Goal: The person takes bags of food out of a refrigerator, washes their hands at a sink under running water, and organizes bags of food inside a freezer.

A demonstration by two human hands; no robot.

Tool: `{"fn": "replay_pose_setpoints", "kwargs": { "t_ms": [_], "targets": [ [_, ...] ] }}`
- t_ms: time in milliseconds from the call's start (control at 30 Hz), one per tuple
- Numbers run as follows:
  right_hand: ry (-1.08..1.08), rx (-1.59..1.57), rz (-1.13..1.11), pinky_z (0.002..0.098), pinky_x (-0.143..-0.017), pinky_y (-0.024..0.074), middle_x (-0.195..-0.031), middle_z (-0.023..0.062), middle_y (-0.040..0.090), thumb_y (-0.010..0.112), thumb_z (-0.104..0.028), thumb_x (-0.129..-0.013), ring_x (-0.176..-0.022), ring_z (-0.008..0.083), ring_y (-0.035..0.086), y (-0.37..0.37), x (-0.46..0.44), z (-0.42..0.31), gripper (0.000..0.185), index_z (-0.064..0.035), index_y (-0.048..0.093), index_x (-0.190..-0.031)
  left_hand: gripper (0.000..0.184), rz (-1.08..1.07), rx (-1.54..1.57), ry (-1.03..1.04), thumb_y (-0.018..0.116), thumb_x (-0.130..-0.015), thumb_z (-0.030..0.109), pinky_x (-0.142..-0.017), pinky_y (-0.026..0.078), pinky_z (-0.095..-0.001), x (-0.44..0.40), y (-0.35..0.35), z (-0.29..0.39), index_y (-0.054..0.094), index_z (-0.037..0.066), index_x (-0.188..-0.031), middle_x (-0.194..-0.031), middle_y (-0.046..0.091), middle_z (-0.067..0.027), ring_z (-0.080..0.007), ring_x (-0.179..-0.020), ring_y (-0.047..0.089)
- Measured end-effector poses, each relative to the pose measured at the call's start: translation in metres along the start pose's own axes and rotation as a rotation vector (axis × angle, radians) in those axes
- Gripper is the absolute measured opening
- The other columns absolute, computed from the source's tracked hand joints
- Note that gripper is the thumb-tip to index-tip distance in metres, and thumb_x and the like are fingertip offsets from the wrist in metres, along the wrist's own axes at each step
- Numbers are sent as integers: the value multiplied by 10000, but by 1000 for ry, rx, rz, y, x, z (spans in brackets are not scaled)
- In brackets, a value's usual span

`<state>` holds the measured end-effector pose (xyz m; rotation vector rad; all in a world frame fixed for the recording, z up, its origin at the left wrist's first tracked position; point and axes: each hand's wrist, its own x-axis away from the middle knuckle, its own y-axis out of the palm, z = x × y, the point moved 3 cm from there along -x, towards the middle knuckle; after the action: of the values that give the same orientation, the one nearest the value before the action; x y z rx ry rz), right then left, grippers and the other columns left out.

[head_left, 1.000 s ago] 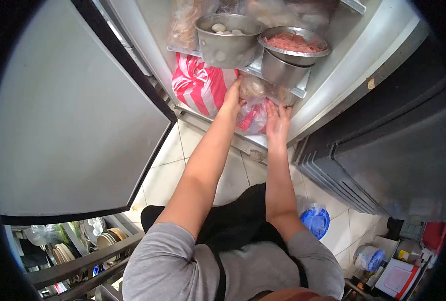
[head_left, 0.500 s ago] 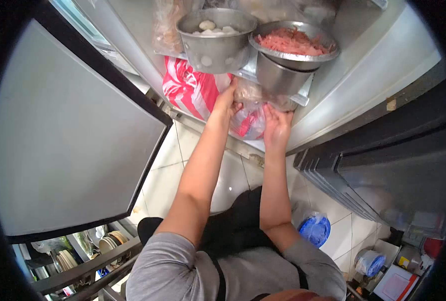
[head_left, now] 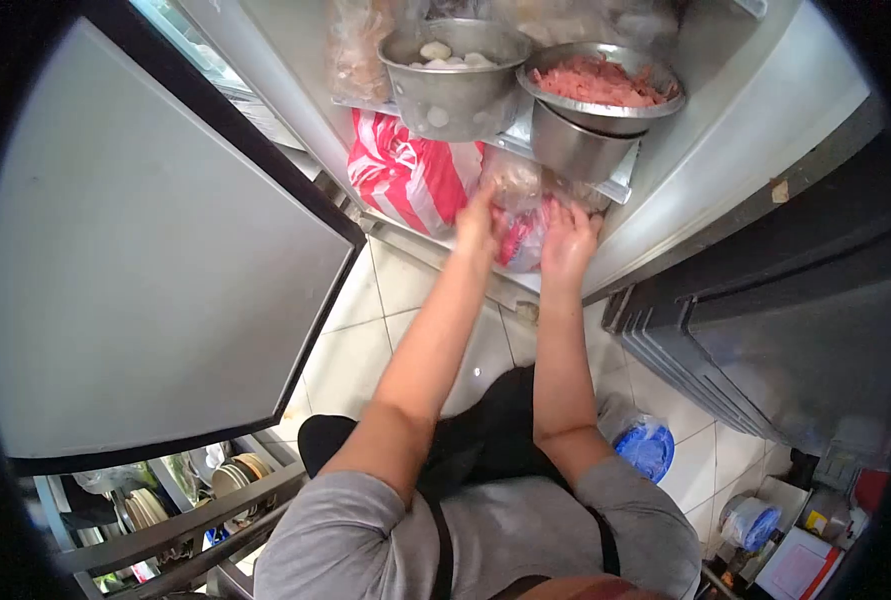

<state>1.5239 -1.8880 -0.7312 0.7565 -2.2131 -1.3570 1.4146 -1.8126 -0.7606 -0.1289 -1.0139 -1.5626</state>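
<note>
A clear plastic bag with pink and red showing through it (head_left: 522,242) sits low in the open refrigerator, held between my two hands. My left hand (head_left: 478,224), slightly blurred, curls at its left side. My right hand (head_left: 568,240) presses against its right side, fingers bent and pointing up. Behind it are clear plastic bags of pale contents (head_left: 513,182), partly covered by my fingers and the shelf. A red-and-white striped plastic bag (head_left: 405,172) rests just left of my left hand.
On the shelf above stand a metal pot of whitish round pieces (head_left: 455,100) and a metal bowl of shredded pink food (head_left: 605,88) on another pot (head_left: 580,150). The refrigerator door (head_left: 165,260) hangs open at left. A blue tub (head_left: 645,450) is on the floor.
The view has shifted, moving the scene slightly right. My left hand has come down a little along the bag, and the fingers of my right hand now reach higher on its side.
</note>
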Motion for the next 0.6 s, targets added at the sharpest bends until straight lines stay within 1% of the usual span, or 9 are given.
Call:
{"fn": "replay_pose_setpoints", "kwargs": {
  "t_ms": [67, 167, 267, 367, 467, 500, 600],
  "targets": [
    [157, -130, 12, 402, -912, 397, -1098, 133, 494, 534, -14, -791, -973, 267, 512, -10, -3, -3, 354, 14, 392, -1113, 298, -124, 72, -97, 624, -764, 419, -559, 486, -256, 26, 13, -20, 562, 135, -831, -764, 543, 2, -120, -636, 523],
    [275, -218, 53, 358, -781, 466, -951, 120, 541, 541, -81, -827, -874, 243, 542, 22, 15, -18, 186, 24, 479, -967, 309, -301, 380, -265, 618, -772, 414, -672, 475, -257, 49, 55, -20, 572, 125, -869, -832, 548, 20, -115, -703, 506],
    [156, -23, 76, 328, -692, 498, -934, 147, 544, 550, -116, -838, -799, 241, 561, 2, -1, -4, 210, 49, 474, -942, 256, -283, 328, -146, 562, -822, 377, -671, 444, -228, 41, 69, -20, 580, 139, -916, -864, 567, 35, -103, -666, 466],
    [117, 117, 118, 285, -579, 496, -857, 151, 556, 554, -92, -832, -717, 230, 572, -12, -9, 4, 190, 48, 471, -931, 202, -402, 174, -130, 487, -873, 331, -591, 401, -209, 30, 74, -15, 583, 172, -953, -916, 583, 57, -88, -639, 431],
    [161, 235, 87, 277, -524, 473, -787, 138, 563, 551, -83, -833, -690, 211, 573, -17, -16, 8, 175, 51, 470, -911, 193, -296, 84, -63, 434, -898, 313, -492, 333, -201, 28, 76, -15, 584, 200, -943, -895, 584, 82, -80, -592, 393],
    [180, 280, 129, 255, -458, 422, -727, 93, 553, 538, -115, -849, -596, 155, 528, -13, -15, 7, 155, 22, 465, -843, 220, -231, 163, -113, 414, -908, 319, -421, 290, -209, 36, 76, -15, 581, 184, -960, -741, 549, 60, -81, -520, 383],
    [385, 85, 170, 237, -394, 357, -694, 60, 527, 520, -167, -868, -484, 127, 433, -7, -10, 5, 196, -10, 447, -773, 259, -176, 31, -23, 383, -919, 333, -369, 273, -218, 52, 79, -14, 568, 158, -964, -615, 469, 46, -94, -433, 353]
  ]
}}
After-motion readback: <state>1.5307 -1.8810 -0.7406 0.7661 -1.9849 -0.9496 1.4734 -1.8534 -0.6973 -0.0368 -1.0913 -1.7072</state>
